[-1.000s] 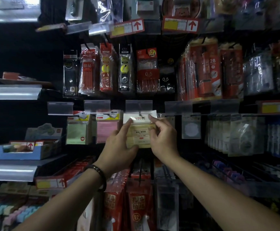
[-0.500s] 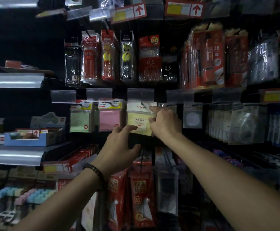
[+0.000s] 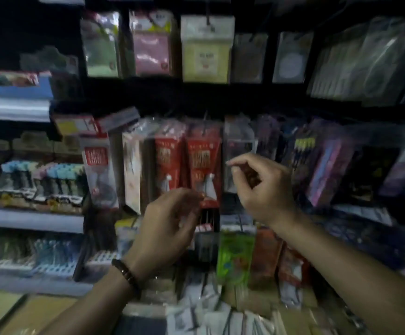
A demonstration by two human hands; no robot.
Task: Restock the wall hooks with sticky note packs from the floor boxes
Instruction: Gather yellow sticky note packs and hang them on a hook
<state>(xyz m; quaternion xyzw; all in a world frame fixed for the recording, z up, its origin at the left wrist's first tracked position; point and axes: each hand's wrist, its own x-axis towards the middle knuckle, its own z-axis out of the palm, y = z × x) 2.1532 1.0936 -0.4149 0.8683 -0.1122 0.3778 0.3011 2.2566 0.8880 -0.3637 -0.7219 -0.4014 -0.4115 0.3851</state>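
Head view, blurred by motion: the yellow sticky note pack (image 3: pixel 205 58) hangs on its wall hook (image 3: pixel 208 22) at the top centre of the frame. It hangs upright with its long axis vertical, the white header card uppermost and its printed face turned to the camera. It is third in a row, just beside the pink pack (image 3: pixel 151 48), with the green pack (image 3: pixel 100 48) further left.

Both hands are well below it, in front of the row of red packs (image 3: pixel 203 160). The left hand (image 3: pixel 170 226), with a dark bracelet (image 3: pixel 126 274) at the wrist, has a loose, half-curled grip with nothing in it. The right hand (image 3: pixel 261 187) is raised a little higher, its fingers bent toward the thumb, and its grip also holds nothing.

Half a second ago the right hand was at the pack's top edge by the hook and the left hand reached just under it. Both have since let go and dropped away, and the camera has tilted downward.
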